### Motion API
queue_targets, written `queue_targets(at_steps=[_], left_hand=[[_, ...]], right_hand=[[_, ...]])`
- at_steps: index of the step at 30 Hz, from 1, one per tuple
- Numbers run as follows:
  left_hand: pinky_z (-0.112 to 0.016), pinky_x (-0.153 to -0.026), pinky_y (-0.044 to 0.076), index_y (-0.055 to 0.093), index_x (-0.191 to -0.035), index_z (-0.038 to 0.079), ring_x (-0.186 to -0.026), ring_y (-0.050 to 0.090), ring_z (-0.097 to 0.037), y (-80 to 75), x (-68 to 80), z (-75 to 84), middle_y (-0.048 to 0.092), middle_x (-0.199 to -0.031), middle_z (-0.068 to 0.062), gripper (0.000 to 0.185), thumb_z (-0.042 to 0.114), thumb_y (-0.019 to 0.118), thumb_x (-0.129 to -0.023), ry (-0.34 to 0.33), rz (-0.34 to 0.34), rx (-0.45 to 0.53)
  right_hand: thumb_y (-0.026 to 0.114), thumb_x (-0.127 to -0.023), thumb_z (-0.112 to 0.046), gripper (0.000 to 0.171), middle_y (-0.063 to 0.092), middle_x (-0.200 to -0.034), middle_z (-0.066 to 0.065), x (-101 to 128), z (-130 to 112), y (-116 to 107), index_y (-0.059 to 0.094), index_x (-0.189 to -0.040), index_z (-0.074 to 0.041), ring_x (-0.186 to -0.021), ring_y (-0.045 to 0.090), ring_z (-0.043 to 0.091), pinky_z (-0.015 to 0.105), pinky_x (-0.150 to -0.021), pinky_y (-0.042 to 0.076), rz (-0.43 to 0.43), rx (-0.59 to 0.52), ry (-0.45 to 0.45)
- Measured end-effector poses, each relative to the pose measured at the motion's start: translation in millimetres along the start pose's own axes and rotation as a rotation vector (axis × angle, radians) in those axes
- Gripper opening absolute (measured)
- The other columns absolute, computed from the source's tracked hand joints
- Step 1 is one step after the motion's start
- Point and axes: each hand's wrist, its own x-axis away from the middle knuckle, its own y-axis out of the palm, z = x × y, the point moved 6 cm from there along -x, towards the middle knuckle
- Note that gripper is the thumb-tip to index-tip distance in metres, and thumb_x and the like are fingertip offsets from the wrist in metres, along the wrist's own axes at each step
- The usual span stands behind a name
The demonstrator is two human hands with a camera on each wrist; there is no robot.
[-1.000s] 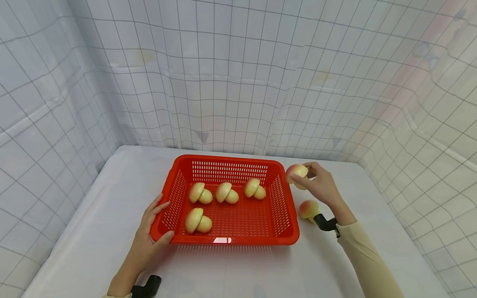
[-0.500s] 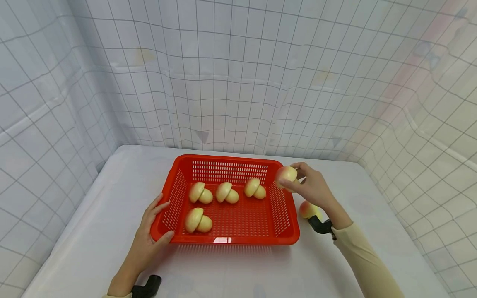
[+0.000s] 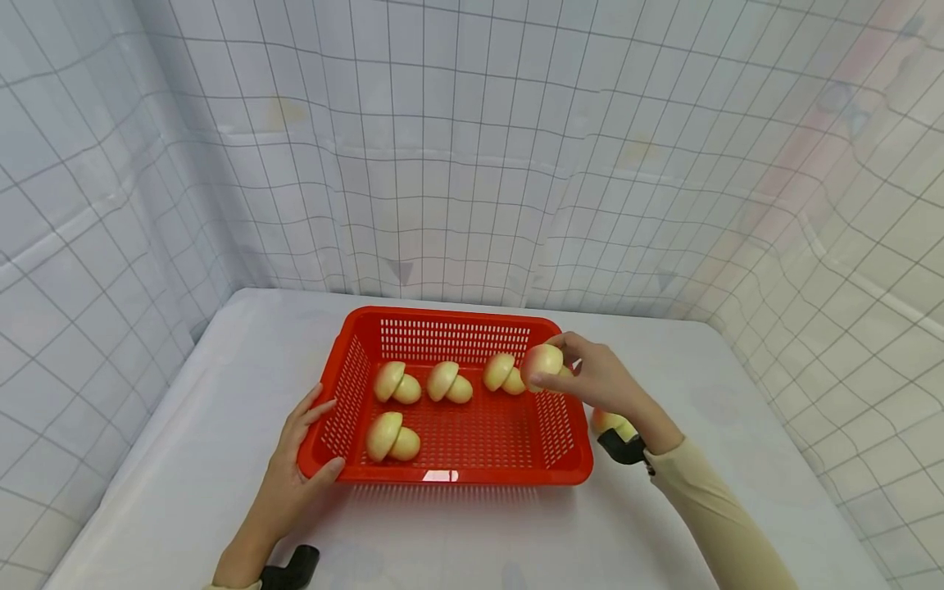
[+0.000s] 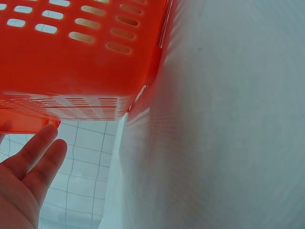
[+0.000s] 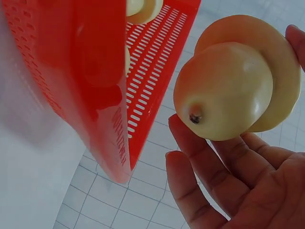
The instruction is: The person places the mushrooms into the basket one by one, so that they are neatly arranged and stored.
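My right hand [image 3: 601, 378] pinches a mushroom-shaped piece [image 3: 543, 365], pale yellow with a pink blush, above the right side of the red basket [image 3: 472, 476]. The right wrist view shows the piece's rounded stem [image 5: 224, 90] with a dark spot at its end, in front of the wider cap [image 5: 286, 90]. My left hand [image 3: 291, 467] rests at the basket's front left corner, thumb on the front rim and straight fingers on the left rim. In the left wrist view, two extended fingers [image 4: 45, 164] reach up to the rim.
Inside the basket lie several similar mushroom pieces, three in a back row [image 3: 444, 382] and one at front left [image 3: 385, 437]. Another piece [image 3: 605, 419] lies on the white table [image 3: 442, 541] to the right, partly hidden by the right wrist mount. A gridded white curtain [image 3: 472, 164] stands behind.
My right hand has carried the mushroom piece leftward and slightly toward me, from beside the basket to over its right part. The left hand and basket have stayed still.
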Motion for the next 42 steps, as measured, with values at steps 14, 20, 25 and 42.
queue_targets(at_steps=[14,20,25,42], left_hand=[[-0.015,-0.090,0.036,0.040,-0.142,0.012,-0.138,0.018,-0.009,0.0,1.0,0.0,0.016,-0.156,0.004,0.068,0.008,0.069,-0.081,0.009,-0.004,-0.003],[-0.014,-0.090,0.036,0.041,-0.142,0.012,-0.137,0.018,-0.009,0.3,1.3,0.7,0.016,-0.156,0.004,0.068,0.007,0.069,-0.081,0.013,-0.008,0.003],[-0.015,-0.091,0.036,0.040,-0.142,0.013,-0.138,0.018,-0.010,0.3,1.3,0.2,0.015,-0.156,0.005,0.068,0.007,0.069,-0.081,0.008,-0.009,0.000],[-0.015,-0.090,0.037,0.040,-0.142,0.012,-0.138,0.018,-0.010,-0.2,0.6,-0.3,0.015,-0.156,0.005,0.068,0.007,0.069,-0.081,0.012,-0.005,0.012]], right_hand=[[0.071,-0.075,-0.058,0.061,0.063,-0.092,-0.008,-13,-22,22,0.058,-0.118,-0.018,-0.083,0.057,0.014,0.033,-0.067,0.049,-0.150,0.024,-0.061],[0.072,-0.075,-0.057,0.058,0.061,-0.090,-0.008,-18,-30,30,0.059,-0.115,-0.017,-0.083,0.056,0.015,0.033,-0.067,0.049,-0.198,0.056,-0.073],[0.072,-0.075,-0.057,0.056,0.060,-0.086,-0.007,-24,-35,38,0.058,-0.114,-0.019,-0.076,0.054,0.014,0.032,-0.064,0.047,-0.235,0.091,-0.109],[0.070,-0.074,-0.060,0.049,0.060,-0.084,-0.010,-48,-45,72,0.061,-0.104,-0.022,-0.077,0.054,0.010,0.028,-0.066,0.047,-0.391,0.137,-0.160]])
